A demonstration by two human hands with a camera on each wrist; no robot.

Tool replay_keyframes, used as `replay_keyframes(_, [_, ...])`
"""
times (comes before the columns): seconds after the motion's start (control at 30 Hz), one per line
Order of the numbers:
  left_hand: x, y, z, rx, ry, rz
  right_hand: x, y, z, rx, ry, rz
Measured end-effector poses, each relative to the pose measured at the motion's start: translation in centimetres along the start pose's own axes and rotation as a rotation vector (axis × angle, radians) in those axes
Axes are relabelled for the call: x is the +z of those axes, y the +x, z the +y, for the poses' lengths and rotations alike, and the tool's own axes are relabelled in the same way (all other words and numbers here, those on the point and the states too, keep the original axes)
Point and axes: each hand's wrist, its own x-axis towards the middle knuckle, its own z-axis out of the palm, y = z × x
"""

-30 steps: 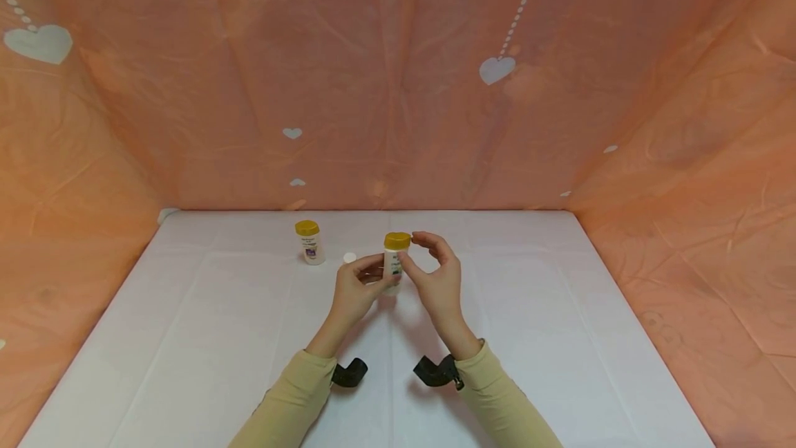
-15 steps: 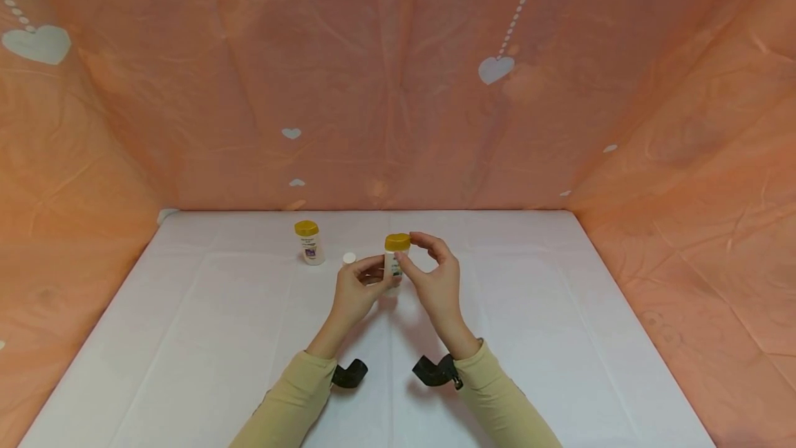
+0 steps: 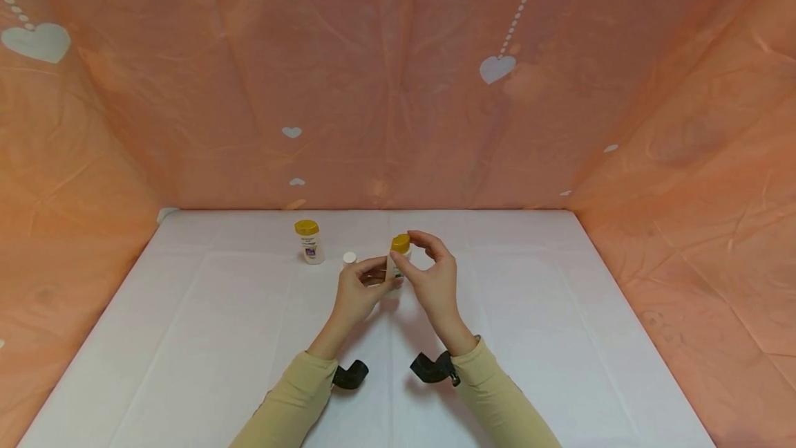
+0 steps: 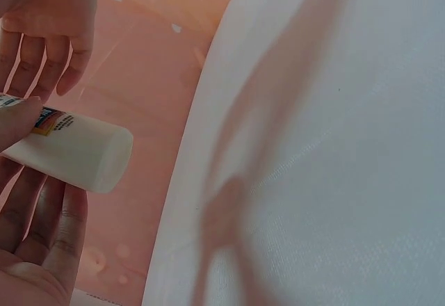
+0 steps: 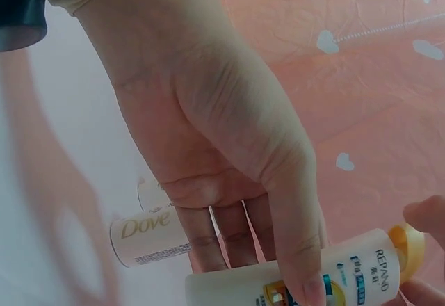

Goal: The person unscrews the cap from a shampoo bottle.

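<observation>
A small white shampoo bottle (image 3: 398, 265) with a yellow cap stands almost upright between my hands, above the table. My left hand (image 3: 357, 290) grips its lower body, thumb (image 5: 299, 243) across the printed label in the right wrist view. At the top my right hand (image 3: 435, 282) pinches the bottle around the yellow cap (image 3: 401, 243), thumb in front and forefinger behind. In the left wrist view the white base of the bottle (image 4: 101, 153) sticks out past my left fingers (image 4: 66, 229). My left hand hides part of the body in the head view.
Another white bottle with a yellow cap (image 3: 309, 244) stands further back on the left of the white table (image 3: 528, 337). A white-capped bottle (image 3: 349, 258) rises partly hidden behind my left hand. The right wrist view shows a bottle lettered Dove (image 5: 149, 236). Orange heart-patterned cloth (image 3: 398, 88) surrounds the table.
The held bottle has turned and leans slightly to the right, its cap looking narrower. My right thumb has shifted a little left across it. The standing bottles have stayed put.
</observation>
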Motion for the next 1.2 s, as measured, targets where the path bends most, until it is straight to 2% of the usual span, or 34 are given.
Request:
replay_keyframes(0.37, [0.1, -0.1, -0.2, -0.013, -0.005, -0.013, -0.1, 0.3, -0.2, 0.016, 0.003, -0.027])
replay_keyframes(0.6, [0.1, -0.1, -0.1, -0.017, -0.009, -0.019, -0.7, 0.2, -2.9, 0.037, 0.036, -0.109])
replay_keyframes(1.03, [0.1, -0.3, -0.1, -0.030, -0.012, -0.037, -1.5, 0.6, -2.7, 0.144, 0.149, -0.224])
replay_keyframes(1.2, [0.0, -0.4, -0.1, -0.037, -0.006, -0.036, -1.6, 0.6, -2.8, 0.163, 0.142, -0.254])
